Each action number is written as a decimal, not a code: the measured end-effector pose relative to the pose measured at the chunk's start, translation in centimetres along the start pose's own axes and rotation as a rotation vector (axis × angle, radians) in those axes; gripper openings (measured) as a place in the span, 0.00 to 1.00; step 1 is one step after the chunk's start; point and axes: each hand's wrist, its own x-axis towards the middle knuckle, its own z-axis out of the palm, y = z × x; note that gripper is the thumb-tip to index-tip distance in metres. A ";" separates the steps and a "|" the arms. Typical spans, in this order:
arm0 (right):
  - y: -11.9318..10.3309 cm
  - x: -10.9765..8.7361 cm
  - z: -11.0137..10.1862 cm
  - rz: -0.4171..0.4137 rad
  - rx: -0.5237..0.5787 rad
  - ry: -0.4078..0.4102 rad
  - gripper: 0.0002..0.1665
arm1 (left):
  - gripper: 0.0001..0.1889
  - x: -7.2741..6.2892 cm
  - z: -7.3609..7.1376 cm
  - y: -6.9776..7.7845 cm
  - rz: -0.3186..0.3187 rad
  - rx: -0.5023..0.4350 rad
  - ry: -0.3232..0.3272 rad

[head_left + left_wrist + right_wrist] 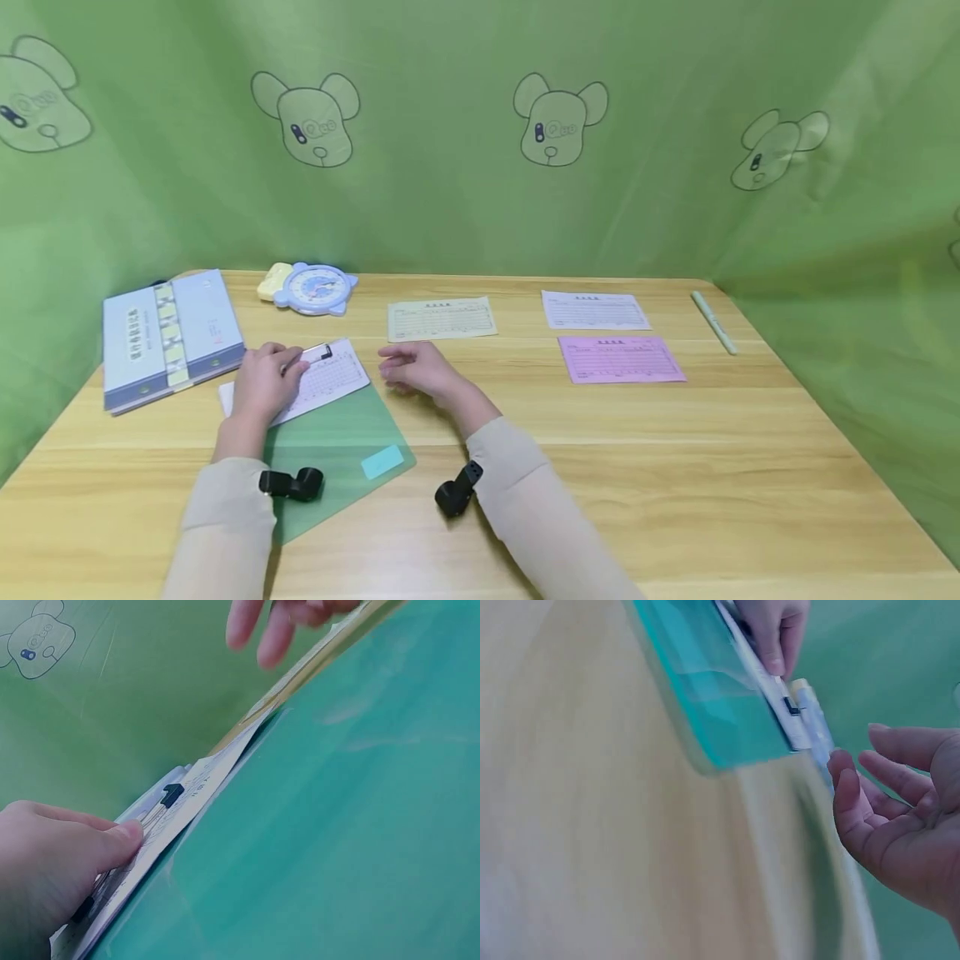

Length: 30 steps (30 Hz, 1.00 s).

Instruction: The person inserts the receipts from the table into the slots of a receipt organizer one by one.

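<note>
A green see-through clipboard (pixel 348 433) lies at an angle on the table, a white printed form (pixel 327 382) over its far part. My left hand (pixel 264 382) pinches the long metal clip (pixel 316 353) at the board's far edge; in the left wrist view the thumb presses along the clip (pixel 154 817) between its black ends. Close to the board's right side, my right hand (pixel 420 369) hovers with loosely bent fingers and nothing in them. The right wrist view also shows this hand (pixel 900 802) with its fingers apart.
A thick blue binder (pixel 198 333) lies to the left, beside a blue clock-like toy (pixel 318 288) at the back. A pale green form (pixel 442 319), a white form (pixel 595 310) and a pink form (pixel 621 359) lie across the middle and right. A pale pen (pixel 714 322) is far right.
</note>
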 end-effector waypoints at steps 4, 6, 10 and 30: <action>-0.9 -1.1 -1.6 -0.066 -0.033 -0.025 0.25 | 0.17 0.0 -0.2 0.0 -0.008 -0.002 -0.005; -1.3 -1.8 -2.6 -0.096 -0.040 -0.035 0.26 | 0.17 -0.1 -0.2 0.0 -0.008 -0.006 -0.001; -1.8 -3.1 -5.2 -0.135 -0.040 -0.020 0.27 | 0.17 -0.1 -0.1 0.0 -0.008 -0.018 0.006; 1.1 -9.2 -18.7 -0.176 -0.162 0.264 0.28 | 0.17 -0.2 0.1 0.0 0.014 -0.057 0.040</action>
